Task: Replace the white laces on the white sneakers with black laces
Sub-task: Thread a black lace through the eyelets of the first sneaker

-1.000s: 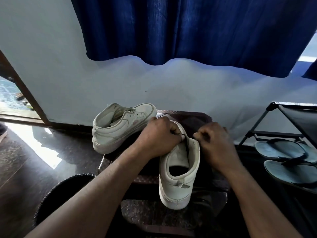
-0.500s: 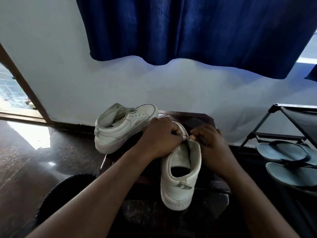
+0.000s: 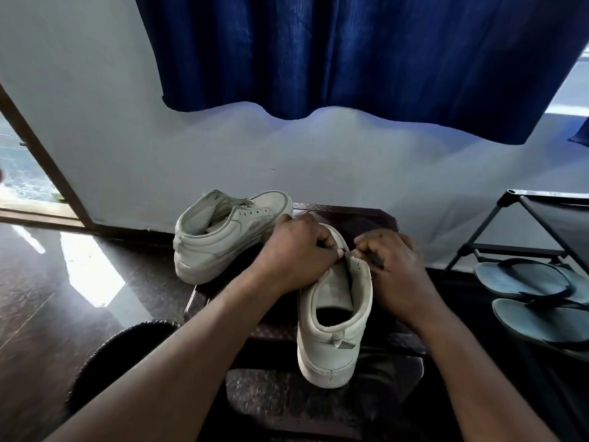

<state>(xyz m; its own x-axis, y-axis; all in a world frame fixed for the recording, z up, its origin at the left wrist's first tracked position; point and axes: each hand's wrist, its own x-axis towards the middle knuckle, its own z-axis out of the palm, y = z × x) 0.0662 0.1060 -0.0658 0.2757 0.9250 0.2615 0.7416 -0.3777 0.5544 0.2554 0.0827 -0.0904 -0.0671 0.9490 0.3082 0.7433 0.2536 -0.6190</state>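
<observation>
Two white sneakers stand on a small dark table (image 3: 376,215). The near sneaker (image 3: 333,333) points away from me, heel toward me. My left hand (image 3: 296,253) curls over its left eyelet flap and pinches something small at the top eyelets. My right hand (image 3: 393,269) curls at the right flap, fingertips almost meeting the left hand's, pinching a thin black lace (image 3: 376,258). The eyelet rows under both hands are hidden. The far sneaker (image 3: 223,237) lies to the left with bare eyelets and no lace.
A black shoe rack (image 3: 541,224) with grey flip-flops (image 3: 526,279) stands at the right. A dark round basket (image 3: 127,349) sits near my left forearm. White wall and blue curtain (image 3: 350,52) are behind the table. An open doorway is at the left.
My right hand has moved left toward the sneaker's top eyelets, closing the gap with my left hand. The black lace stretched between the hands a second ago is now mostly hidden.
</observation>
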